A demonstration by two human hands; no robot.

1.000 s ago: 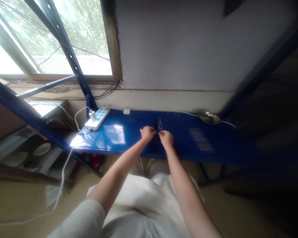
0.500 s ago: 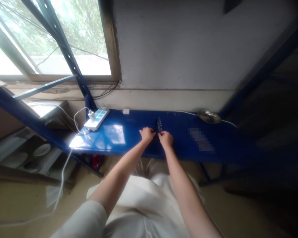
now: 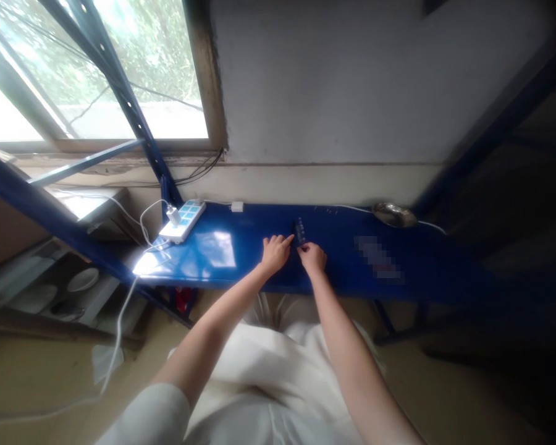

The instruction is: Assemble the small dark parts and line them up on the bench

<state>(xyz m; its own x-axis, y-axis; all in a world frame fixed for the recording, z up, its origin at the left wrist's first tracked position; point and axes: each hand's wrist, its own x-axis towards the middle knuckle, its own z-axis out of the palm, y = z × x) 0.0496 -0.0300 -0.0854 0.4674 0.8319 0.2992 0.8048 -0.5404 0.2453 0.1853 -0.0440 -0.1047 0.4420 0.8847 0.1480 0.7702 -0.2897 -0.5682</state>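
Observation:
A narrow see-through strip [image 3: 300,230] with a row of small bumps or compartments lies near the middle of the blue table [image 3: 250,228], pointing away from me. Along its left side runs a short dark piece, too small to make out. My right hand [image 3: 313,256] pinches the strip's near end between thumb and fingers. To the left, my left hand [image 3: 275,254] is palm down with its fingers stretched out, the index fingertip at the dark piece. Whether that fingertip presses on it I cannot tell.
A white power strip [image 3: 183,221] with a plugged-in charger stands at the table's left end. Towards the back are a white adapter [image 3: 237,207], several tiny bits and a shiny metal bowl [image 3: 395,214] by a white cable. A blurred-out patch [image 3: 379,258] lies right. Blue posts rise at both sides.
The fingers of my left hand have stretched out from a closed grip at the dark piece. My right hand keeps its pinch on the strip. The view has shifted slightly.

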